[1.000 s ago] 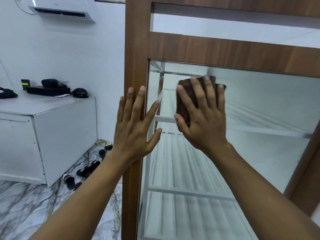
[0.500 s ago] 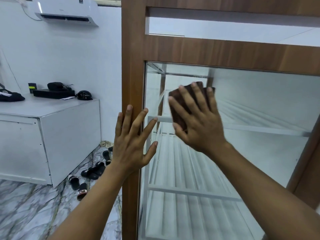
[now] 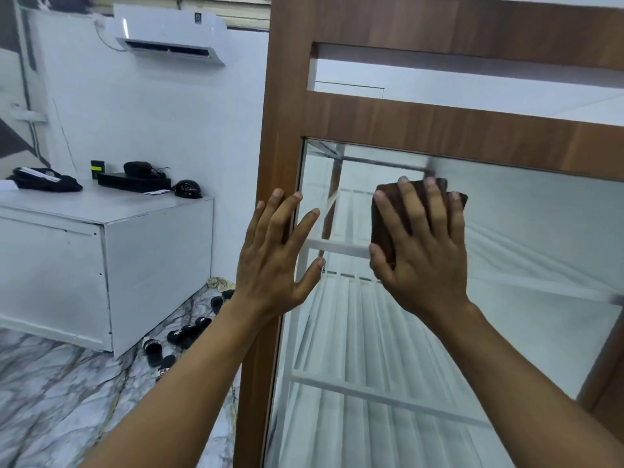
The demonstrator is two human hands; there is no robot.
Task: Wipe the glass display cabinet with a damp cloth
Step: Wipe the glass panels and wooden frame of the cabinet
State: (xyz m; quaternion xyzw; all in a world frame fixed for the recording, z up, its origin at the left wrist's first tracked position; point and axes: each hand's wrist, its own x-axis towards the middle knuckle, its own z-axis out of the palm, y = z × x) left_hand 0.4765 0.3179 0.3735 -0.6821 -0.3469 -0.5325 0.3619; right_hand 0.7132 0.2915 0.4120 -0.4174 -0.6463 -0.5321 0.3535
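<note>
The cloth (image 3: 381,231) under my right hand (image 3: 422,261) is a plain dark brown. The cabinet frame (image 3: 280,130) is warm mid-brown, with a streaky wood grain running along each board. Behind the glass the shelves (image 3: 337,246) are white, the lower ones striped in pale slats. The wall (image 3: 152,113) and the air conditioner (image 3: 169,32) are white. The low cupboard (image 3: 152,258) is pale grey-white. The floor (image 3: 50,400) is white marble veined in grey and dark brown. The sandals (image 3: 189,332) and the helmet (image 3: 187,190) are black. 1 small black box (image 3: 98,167) carries a yellow-green band.
</note>
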